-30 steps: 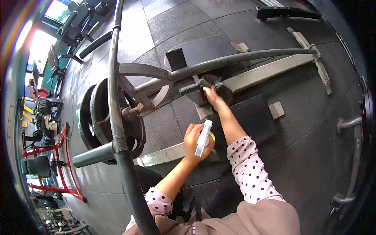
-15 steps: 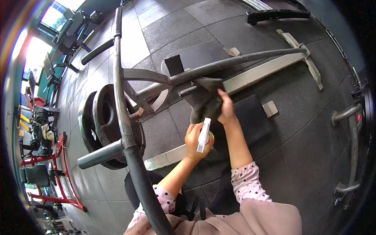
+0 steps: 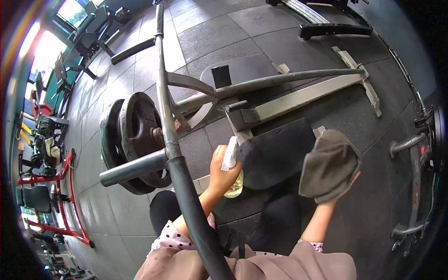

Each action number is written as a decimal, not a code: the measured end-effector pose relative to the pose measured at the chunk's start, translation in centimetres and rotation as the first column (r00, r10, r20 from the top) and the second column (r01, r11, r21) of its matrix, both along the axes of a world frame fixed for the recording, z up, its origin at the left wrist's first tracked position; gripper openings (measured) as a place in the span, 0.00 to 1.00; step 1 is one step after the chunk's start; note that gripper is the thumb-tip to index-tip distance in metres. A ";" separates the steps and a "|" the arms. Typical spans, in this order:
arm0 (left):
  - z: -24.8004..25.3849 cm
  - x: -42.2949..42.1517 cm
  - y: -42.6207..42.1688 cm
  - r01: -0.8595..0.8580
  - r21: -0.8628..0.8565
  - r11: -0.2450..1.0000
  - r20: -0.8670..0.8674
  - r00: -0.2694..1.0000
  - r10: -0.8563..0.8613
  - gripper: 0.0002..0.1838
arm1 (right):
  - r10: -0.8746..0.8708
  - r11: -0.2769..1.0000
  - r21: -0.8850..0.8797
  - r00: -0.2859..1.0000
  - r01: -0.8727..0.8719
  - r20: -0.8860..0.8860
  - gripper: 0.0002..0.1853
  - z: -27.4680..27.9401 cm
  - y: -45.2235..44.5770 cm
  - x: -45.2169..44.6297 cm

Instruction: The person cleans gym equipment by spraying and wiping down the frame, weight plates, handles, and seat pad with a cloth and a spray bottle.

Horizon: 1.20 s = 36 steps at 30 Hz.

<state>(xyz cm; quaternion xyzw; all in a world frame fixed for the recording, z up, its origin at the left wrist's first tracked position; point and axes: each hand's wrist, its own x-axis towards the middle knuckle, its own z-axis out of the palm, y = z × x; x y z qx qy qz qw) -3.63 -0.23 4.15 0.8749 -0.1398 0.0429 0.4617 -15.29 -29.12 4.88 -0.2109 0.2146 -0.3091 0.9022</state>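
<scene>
My left hand (image 3: pixel 221 173) is wrapped round a spray bottle (image 3: pixel 235 186) with a white trigger head and yellowish liquid low in it. On the right, my right hand (image 3: pixel 347 187) holds a grey-brown cloth (image 3: pixel 330 167), which covers most of the fingers and hangs spread out. Between the two hands lies a dark padded board (image 3: pixel 280 154) of the machine. Beyond it runs the grey metal frame (image 3: pixel 280 80) with a pale base beam (image 3: pixel 308 95). A long upright bar (image 3: pixel 173 140) crosses in front of my left forearm.
Black weight plates (image 3: pixel 140 135) sit on the machine at left, beside a protruding handle (image 3: pixel 133 169). A red-framed machine (image 3: pixel 70 196) stands at far left. Metal handles (image 3: pixel 408 144) line the right side. Dark floor tiles (image 3: pixel 205 42) lie beyond the frame.
The cloth in my right hand has moved away from the machine's frame, toward me and to the right. My left hand with the bottle has shifted slightly left. The view has turned a little.
</scene>
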 end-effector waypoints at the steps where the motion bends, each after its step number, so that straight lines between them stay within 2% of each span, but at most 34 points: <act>1: -0.4 -0.1 0.6 -0.006 0.011 1.000 -0.055 0.998 0.007 0.15 | 0.127 0.991 -0.071 0.980 -0.118 0.150 0.40 -1.4 0.2 0.6; 2: -0.6 -0.2 0.9 -0.015 0.024 1.000 -0.071 0.997 0.017 0.15 | 0.263 0.961 -0.161 0.923 -0.225 0.280 0.41 -2.3 0.6 1.4; 4: -1.0 -0.4 1.6 -0.031 0.050 0.998 -0.103 0.994 0.036 0.15 | 0.070 0.987 -0.138 0.995 -0.079 -0.070 0.41 -3.9 2.9 4.2; 6: -1.2 -0.4 2.1 -0.034 0.044 0.998 -0.100 0.994 0.038 0.16 | 0.208 0.955 -0.210 0.978 -0.210 -0.033 0.38 -4.0 6.3 7.4; 8: -1.0 -0.6 2.6 -0.033 -0.012 0.999 -0.089 0.996 0.032 0.17 | 0.349 0.872 -0.364 0.937 -0.328 -0.009 0.34 -4.3 10.1 11.3; 9: -0.6 -0.8 2.7 -0.040 -0.060 0.997 -0.081 0.996 0.035 0.18 | 0.351 0.861 -0.399 0.936 -0.316 0.016 0.30 -5.4 12.7 13.9; 12: 0.2 -0.8 2.9 -0.007 -0.052 0.999 -0.055 0.998 0.004 0.19 | 0.179 0.609 -0.735 0.954 -0.298 -0.239 0.26 -21.9 20.6 24.9; 13: 0.6 -0.8 2.9 0.003 -0.058 0.998 -0.057 0.998 -0.006 0.19 | 0.173 0.769 -0.572 0.954 -0.286 -0.245 0.24 -21.7 22.2 26.5; 14: 0.9 -0.9 3.0 0.011 -0.064 0.998 -0.057 0.998 -0.014 0.19 | 0.202 0.807 -0.519 0.957 -0.282 -0.207 0.23 -16.5 23.0 25.7; 15: 1.4 -0.9 3.0 0.016 -0.070 0.997 -0.059 0.998 -0.020 0.19 | 0.118 0.839 -0.509 0.977 -0.195 -0.180 0.21 -16.6 24.0 26.4; 17: 2.6 -0.7 2.9 0.025 -0.067 0.997 -0.064 0.998 -0.029 0.20 | 0.078 0.896 -0.420 0.983 -0.142 -0.166 0.18 -18.7 24.7 27.8; 18: 3.0 -0.8 2.8 0.027 -0.068 0.997 -0.073 0.997 -0.032 0.20 | 0.127 0.923 -0.339 0.976 -0.182 -0.178 0.18 -20.3 24.7 28.1; 22: 3.4 -0.5 2.7 0.062 -0.091 0.994 -0.029 0.997 -0.065 0.19 | 0.274 0.949 -0.137 0.958 -0.284 -0.085 0.23 -20.3 23.1 27.0; 23: 3.4 -0.6 2.8 0.063 -0.092 0.994 -0.021 0.998 -0.066 0.19 | 0.321 0.912 -0.181 0.916 -0.367 -0.242 0.28 -19.5 23.1 26.4; 24: 3.5 -0.6 2.9 0.065 -0.090 0.994 -0.015 0.998 -0.067 0.19 | 0.252 0.967 0.022 0.936 -0.255 -0.247 0.30 -20.7 23.4 26.9; 26: 3.8 -0.6 3.1 0.048 -0.101 0.994 -0.078 0.995 -0.056 0.18 | 0.381 0.923 0.125 0.907 -0.363 -0.178 0.29 -21.3 22.3 26.8; 28: 3.4 -0.6 3.3 0.028 -0.100 0.995 -0.100 0.994 -0.038 0.18 | 0.271 0.929 0.313 0.939 -0.198 -0.212 0.26 -17.4 22.1 26.6; 29: 3.3 -0.5 3.3 0.052 -0.106 0.993 -0.047 0.997 -0.058 0.18 | 0.214 0.912 0.395 0.949 -0.110 -0.231 0.24 -14.7 21.7 26.7; 32: 3.7 -0.5 3.2 0.055 -0.095 0.994 -0.051 0.997 -0.060 0.18 | 0.185 0.830 0.555 0.965 -0.053 -0.186 0.25 -9.4 20.5 25.9; 34: 3.8 -0.5 3.1 0.066 -0.094 0.993 -0.028 0.997 -0.069 0.18 | 0.180 0.840 0.469 0.956 -0.272 0.231 0.25 -4.7 20.6 23.4; 36: 3.8 -0.5 3.2 0.071 -0.085 0.994 -0.016 0.997 -0.073 0.19 | 0.149 0.829 0.498 0.959 -0.254 0.241 0.25 -1.1 20.8 22.8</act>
